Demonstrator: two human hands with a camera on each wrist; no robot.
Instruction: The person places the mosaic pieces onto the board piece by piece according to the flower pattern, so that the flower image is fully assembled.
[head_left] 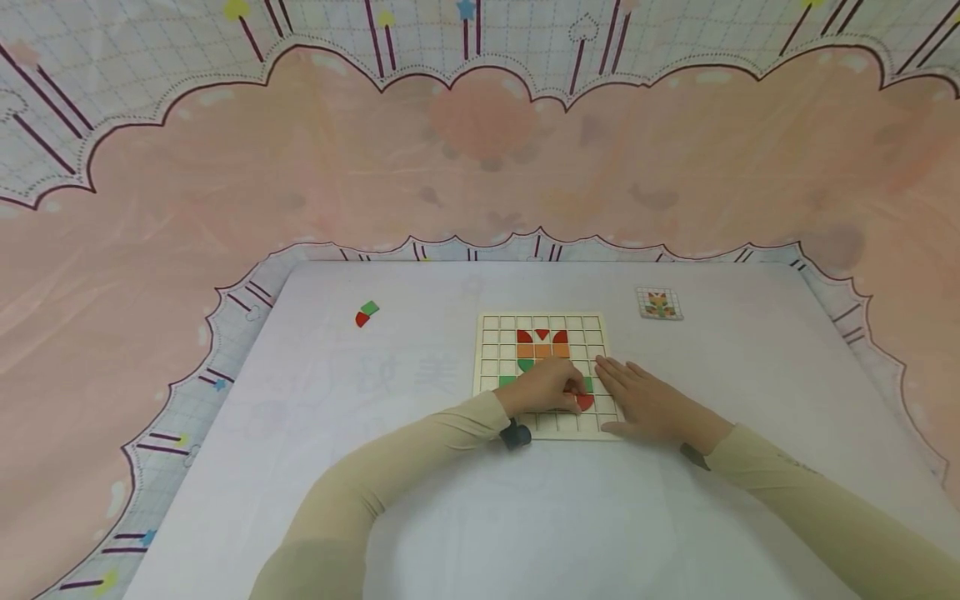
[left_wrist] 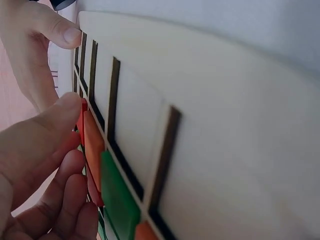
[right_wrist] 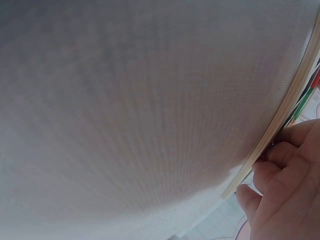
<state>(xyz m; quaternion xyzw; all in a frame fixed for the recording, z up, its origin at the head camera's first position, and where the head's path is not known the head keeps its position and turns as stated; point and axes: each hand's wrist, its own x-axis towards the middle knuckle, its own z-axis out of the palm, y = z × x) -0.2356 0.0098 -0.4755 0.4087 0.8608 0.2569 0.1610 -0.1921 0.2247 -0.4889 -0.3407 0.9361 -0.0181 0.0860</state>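
A cream wooden grid board (head_left: 491,337) lies on the white table, holding red, orange and green tiles in its cells. My left hand (head_left: 546,386) reaches over the board and pinches a red rounded tile (head_left: 585,403) between thumb and forefinger at its lower right. In the left wrist view the thumb (left_wrist: 62,107) touches the red tile (left_wrist: 82,120), beside an orange tile (left_wrist: 93,137) and a green tile (left_wrist: 119,190). My right hand (head_left: 648,407) rests along the board's right edge with fingers extended. The left hand covers several middle cells.
At the left of the table lie a loose green tile (head_left: 370,307) and a loose red tile (head_left: 362,319), touching. A small pattern card (head_left: 660,303) lies beyond the board to the right. A patterned cloth (head_left: 480,183) is behind the table.
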